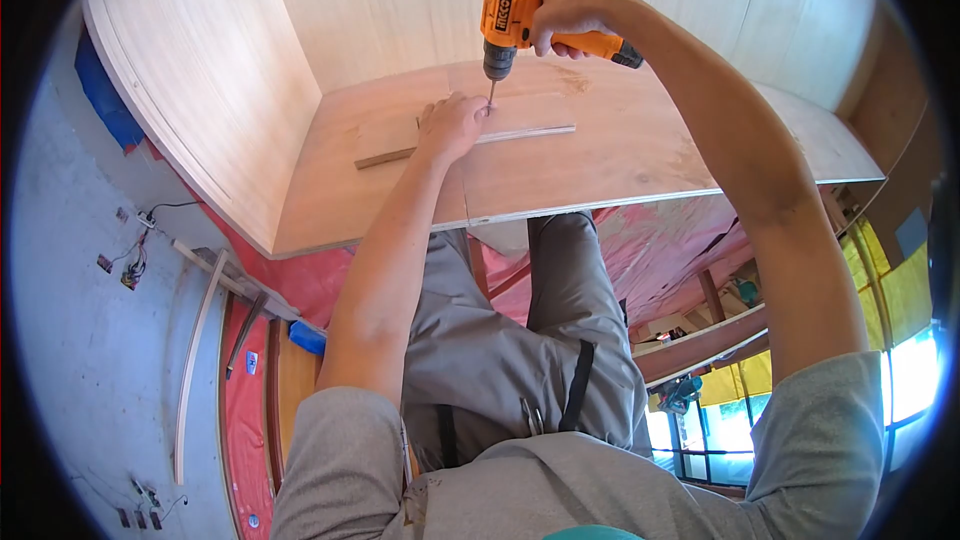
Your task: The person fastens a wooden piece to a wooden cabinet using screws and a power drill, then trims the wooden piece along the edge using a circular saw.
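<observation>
The right hand (575,12) grasps the orange-and-black drill (510,8) by its handle, above the flat brown wooden strip (535,116). The left hand (456,126) touches the strip, its grip unclear.

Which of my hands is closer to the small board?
Left. Your left hand is down at the small board, fingertips beside the drill bit. Your right hand is farther off, raised above the board, gripping the drill.

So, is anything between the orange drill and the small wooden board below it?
Yes: the left hand has its fingers at the tip of the drill bit, over the wooden board. Higher up, nothing visible intervenes.
</observation>
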A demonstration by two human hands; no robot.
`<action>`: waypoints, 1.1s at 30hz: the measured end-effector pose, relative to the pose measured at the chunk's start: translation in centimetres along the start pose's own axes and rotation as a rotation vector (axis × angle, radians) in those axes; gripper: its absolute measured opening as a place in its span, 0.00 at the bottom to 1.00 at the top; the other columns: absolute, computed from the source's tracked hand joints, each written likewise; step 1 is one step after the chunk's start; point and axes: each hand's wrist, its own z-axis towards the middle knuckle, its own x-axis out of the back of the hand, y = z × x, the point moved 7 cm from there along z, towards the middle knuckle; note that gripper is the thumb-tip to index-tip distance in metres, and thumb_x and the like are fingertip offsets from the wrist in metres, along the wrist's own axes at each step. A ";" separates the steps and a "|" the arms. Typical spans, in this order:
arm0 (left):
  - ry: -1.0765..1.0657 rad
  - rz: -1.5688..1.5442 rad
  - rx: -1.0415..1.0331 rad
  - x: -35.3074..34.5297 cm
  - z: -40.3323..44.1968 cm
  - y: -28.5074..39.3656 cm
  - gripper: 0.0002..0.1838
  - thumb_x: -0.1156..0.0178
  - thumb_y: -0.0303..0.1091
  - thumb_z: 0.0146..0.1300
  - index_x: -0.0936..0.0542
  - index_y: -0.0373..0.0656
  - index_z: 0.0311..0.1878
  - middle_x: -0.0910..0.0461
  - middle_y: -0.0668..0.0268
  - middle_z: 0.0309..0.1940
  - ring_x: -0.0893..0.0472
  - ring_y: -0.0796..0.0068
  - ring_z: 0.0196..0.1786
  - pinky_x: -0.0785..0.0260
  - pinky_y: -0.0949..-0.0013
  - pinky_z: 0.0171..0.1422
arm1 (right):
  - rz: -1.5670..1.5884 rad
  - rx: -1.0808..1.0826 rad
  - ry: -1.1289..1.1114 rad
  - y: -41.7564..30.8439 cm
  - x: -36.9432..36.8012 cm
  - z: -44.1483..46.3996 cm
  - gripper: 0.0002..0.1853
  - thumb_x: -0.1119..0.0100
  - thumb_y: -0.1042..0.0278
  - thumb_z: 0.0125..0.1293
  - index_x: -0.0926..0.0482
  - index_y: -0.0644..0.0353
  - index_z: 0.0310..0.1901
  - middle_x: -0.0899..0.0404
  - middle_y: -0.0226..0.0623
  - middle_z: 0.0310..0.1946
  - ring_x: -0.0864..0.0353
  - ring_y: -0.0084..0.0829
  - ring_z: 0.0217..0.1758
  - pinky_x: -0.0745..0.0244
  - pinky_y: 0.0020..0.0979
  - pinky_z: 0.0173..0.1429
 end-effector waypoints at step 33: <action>-0.014 -0.070 0.017 0.0 0.0 0.0 0.16 0.44 0.40 0.79 0.07 0.65 0.56 0.10 0.59 0.52 0.12 0.55 0.58 0.26 0.49 0.68 | -0.062 -0.020 -0.014 -1.5 -0.4 0.2 0.20 0.29 0.73 0.54 0.16 0.65 0.51 0.19 0.39 0.26 0.20 0.31 0.25 0.22 0.37 0.33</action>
